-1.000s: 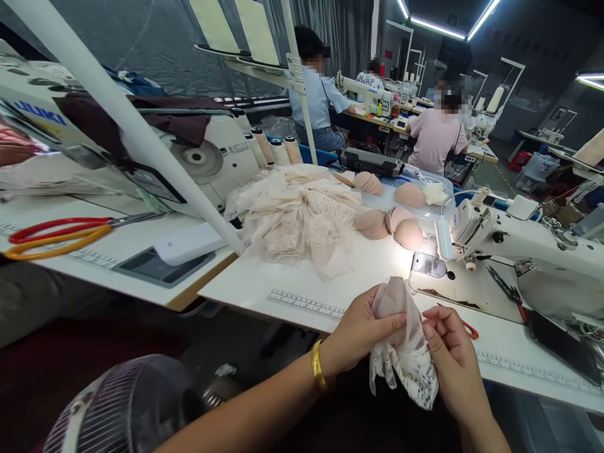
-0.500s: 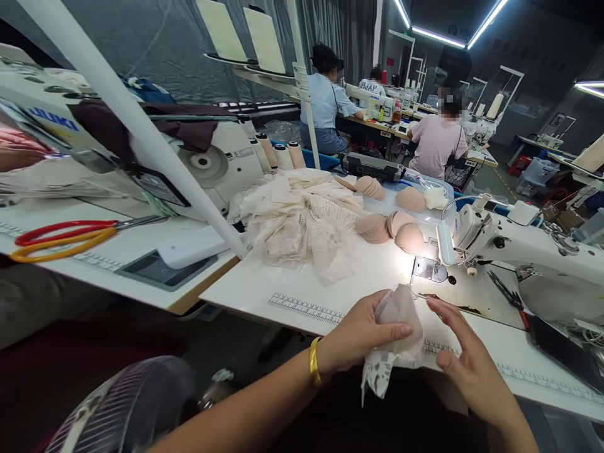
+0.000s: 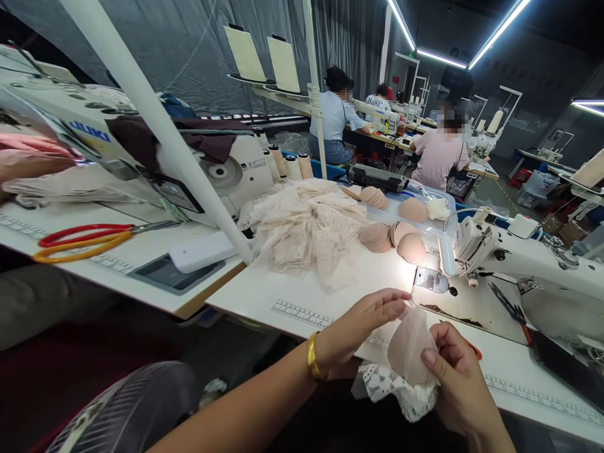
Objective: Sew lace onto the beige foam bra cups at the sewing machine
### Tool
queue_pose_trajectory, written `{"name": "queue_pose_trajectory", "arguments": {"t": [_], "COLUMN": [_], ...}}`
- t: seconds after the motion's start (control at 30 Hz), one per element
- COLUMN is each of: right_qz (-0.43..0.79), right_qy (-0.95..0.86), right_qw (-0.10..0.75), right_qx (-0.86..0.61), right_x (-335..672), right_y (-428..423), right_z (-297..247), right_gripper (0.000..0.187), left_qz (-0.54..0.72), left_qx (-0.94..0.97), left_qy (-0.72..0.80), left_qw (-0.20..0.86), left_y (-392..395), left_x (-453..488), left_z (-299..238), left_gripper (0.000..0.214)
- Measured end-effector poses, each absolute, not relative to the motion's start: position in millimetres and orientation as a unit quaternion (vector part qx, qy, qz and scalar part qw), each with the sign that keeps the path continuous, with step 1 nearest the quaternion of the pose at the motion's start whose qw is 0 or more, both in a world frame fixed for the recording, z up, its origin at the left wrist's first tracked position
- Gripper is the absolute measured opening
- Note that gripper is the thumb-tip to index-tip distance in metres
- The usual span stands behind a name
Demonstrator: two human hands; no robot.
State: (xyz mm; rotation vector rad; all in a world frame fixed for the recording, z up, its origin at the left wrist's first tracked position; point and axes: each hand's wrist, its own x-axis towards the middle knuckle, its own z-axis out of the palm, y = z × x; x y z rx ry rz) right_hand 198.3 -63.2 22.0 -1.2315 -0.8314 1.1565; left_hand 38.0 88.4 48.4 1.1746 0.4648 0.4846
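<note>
A pale bra cup (image 3: 409, 349) with sheer fabric and a lace edge (image 3: 401, 391) hangs over the front edge of the table. My right hand (image 3: 455, 377) grips its right side, thumb in front. My left hand (image 3: 361, 327), with a gold bracelet at the wrist, has its thumb and fingertips together at the cup's upper tip; what lies between them is hidden. Behind my right knuckles shows a red-orange end of a tool (image 3: 473, 349); I cannot tell whether the hand holds it.
A sewing machine (image 3: 528, 251) stands right, its lamp lit. Beige cups (image 3: 377, 238) and a lace pile (image 3: 306, 233) lie behind the hands. Black tweezers (image 3: 507, 302) lie by the machine. Large scissors (image 3: 85, 242) and a second machine (image 3: 202, 157) are left; people sew farther back.
My right hand has come in from open beside the cup and taken its right side. My left hand has shifted from the cup's body to its upper tip. The view has shifted slightly.
</note>
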Motion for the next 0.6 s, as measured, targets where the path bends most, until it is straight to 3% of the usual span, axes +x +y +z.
{"name": "queue_pose_trajectory", "arguments": {"t": [0.1, 0.3, 0.47, 0.6], "right_qz": [0.494, 0.519, 0.483, 0.485], "right_qy": [-0.363, -0.377, -0.317, -0.334], "right_qw": [0.590, 0.560, 0.628, 0.621], "right_qx": [-0.526, -0.525, -0.521, -0.517], "right_x": [196, 200, 203, 202], "right_y": [-62, -60, -50, -48], "right_z": [22, 18, 16, 21], "right_gripper": [0.033, 0.039, 0.037, 0.066], "left_qz": [0.163, 0.197, 0.119, 0.126], "left_qx": [0.480, 0.426, 0.418, 0.429], "left_qy": [0.200, 0.192, 0.154, 0.139], "left_qw": [0.838, 0.862, 0.888, 0.883], "left_y": [80, 75, 73, 69], "left_x": [45, 48, 47, 45], "left_z": [43, 43, 40, 42], "left_gripper": [0.044, 0.043, 0.043, 0.040]}}
